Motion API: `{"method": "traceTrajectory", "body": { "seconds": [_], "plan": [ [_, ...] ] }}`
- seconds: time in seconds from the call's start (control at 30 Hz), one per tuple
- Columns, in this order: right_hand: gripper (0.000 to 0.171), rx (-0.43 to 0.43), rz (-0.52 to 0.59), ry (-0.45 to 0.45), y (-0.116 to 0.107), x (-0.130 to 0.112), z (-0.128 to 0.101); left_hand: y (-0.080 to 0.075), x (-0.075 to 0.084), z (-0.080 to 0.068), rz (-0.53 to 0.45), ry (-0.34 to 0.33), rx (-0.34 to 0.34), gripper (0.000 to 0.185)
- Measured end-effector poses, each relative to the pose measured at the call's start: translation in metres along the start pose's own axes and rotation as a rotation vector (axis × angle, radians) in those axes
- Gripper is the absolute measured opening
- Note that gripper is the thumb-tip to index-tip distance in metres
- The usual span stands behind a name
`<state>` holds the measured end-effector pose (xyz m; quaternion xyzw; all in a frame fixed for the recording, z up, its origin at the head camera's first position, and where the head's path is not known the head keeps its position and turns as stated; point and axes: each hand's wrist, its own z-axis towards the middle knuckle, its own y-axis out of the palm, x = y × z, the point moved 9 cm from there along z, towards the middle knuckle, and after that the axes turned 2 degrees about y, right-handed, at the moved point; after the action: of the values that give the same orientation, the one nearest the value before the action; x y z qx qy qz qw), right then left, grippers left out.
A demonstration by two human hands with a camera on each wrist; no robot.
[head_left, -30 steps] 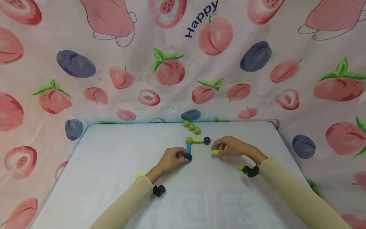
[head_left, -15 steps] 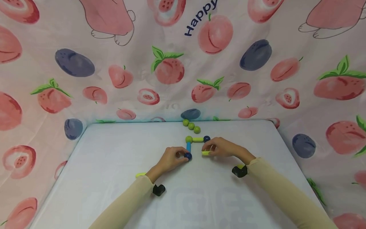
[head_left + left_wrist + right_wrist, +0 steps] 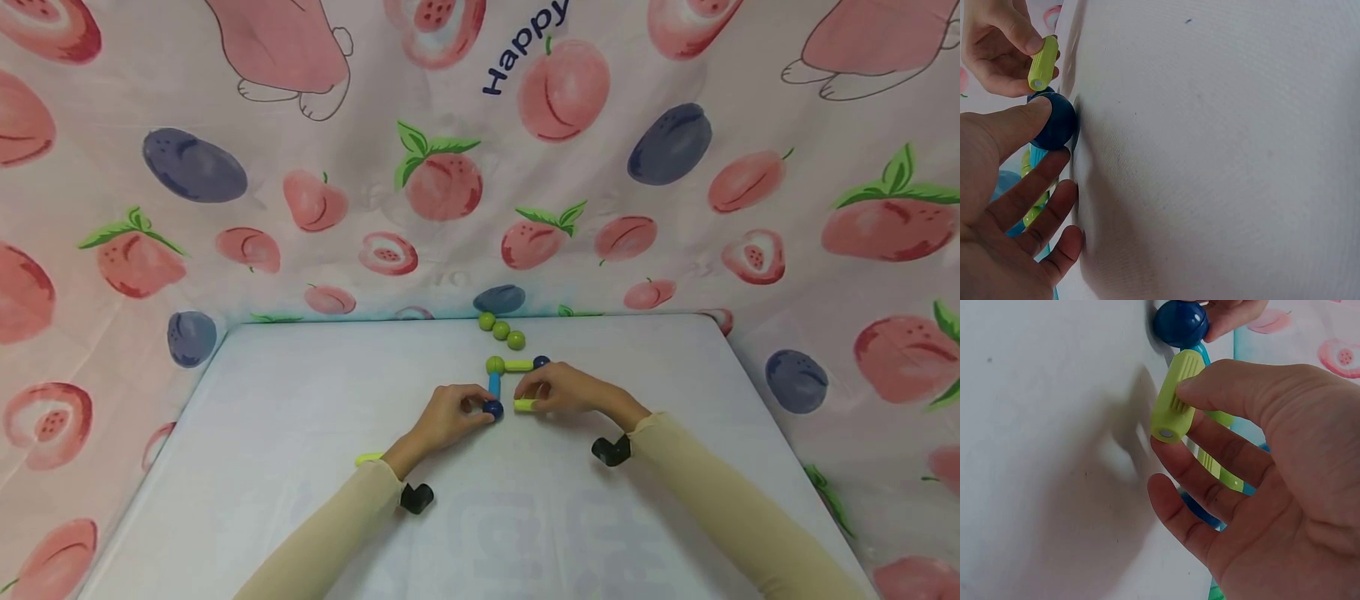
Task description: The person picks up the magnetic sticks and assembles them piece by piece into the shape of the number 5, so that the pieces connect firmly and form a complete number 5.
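The left hand (image 3: 450,417) is resting on the white surface (image 3: 300,467) with thumb and fingers curled against the dark blue ball (image 3: 492,409), pinching it in place. This ball is sitting at the near end of the light blue rod (image 3: 495,386), which is running away from the person to a green ball (image 3: 496,365).

The right hand (image 3: 566,389) is pinching a loose yellow-green rod (image 3: 524,405) between thumb and forefinger. The rod is lying roughly level, just above the surface, with its free end pointing at the dark blue ball and sitting just beside it; whether the two are touching cannot be told. The right wrist view is showing a round metal insert in the other end face of the rod.

From the green ball, a second yellow-green rod (image 3: 519,365) is extending right to another dark blue ball (image 3: 542,362), partly hidden behind the right hand. Three loose green balls (image 3: 502,330) are lying in a diagonal row near the far edge, against the fruit-print cloth (image 3: 450,183).
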<state>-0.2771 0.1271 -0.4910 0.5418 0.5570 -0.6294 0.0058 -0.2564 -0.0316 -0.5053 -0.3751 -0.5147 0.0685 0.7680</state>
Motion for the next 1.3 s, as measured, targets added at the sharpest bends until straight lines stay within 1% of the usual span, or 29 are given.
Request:
{"method": "traceTrajectory", "body": {
  "seconds": [0.17, 0.3, 0.53, 0.6, 0.77, 1.0, 1.3],
  "plan": [
    [0.026, 0.005, -0.023, -0.031, 0.003, -0.008, 0.004, 0.0, 0.001, 0.0, -0.004, -0.004, -0.006, 0.026],
    [0.026, 0.001, -0.025, -0.026, 0.006, -0.008, 0.008, 0.0, 0.0, 0.0, -0.009, -0.017, -0.019, 0.027],
    [0.024, -0.002, -0.018, -0.026, 0.008, -0.009, 0.01, 0.001, 0.0, 0.001, -0.011, -0.008, -0.023, 0.027],
    [0.024, -0.002, -0.017, -0.025, 0.008, -0.009, 0.01, 0.001, -0.001, 0.001, -0.015, -0.021, -0.027, 0.027],
    [0.024, 0.003, -0.005, -0.035, 0.008, -0.01, 0.009, 0.001, 0.0, 0.0, -0.009, -0.015, -0.018, 0.027],
    [0.024, 0.002, 0.003, 0.001, 0.011, -0.005, 0.009, 0.001, 0.0, -0.001, -0.016, -0.012, -0.012, 0.026],
    [0.025, 0.001, 0.008, -0.006, 0.011, -0.006, 0.008, 0.001, 0.0, -0.001, -0.018, -0.018, -0.008, 0.027]
  ]
}}
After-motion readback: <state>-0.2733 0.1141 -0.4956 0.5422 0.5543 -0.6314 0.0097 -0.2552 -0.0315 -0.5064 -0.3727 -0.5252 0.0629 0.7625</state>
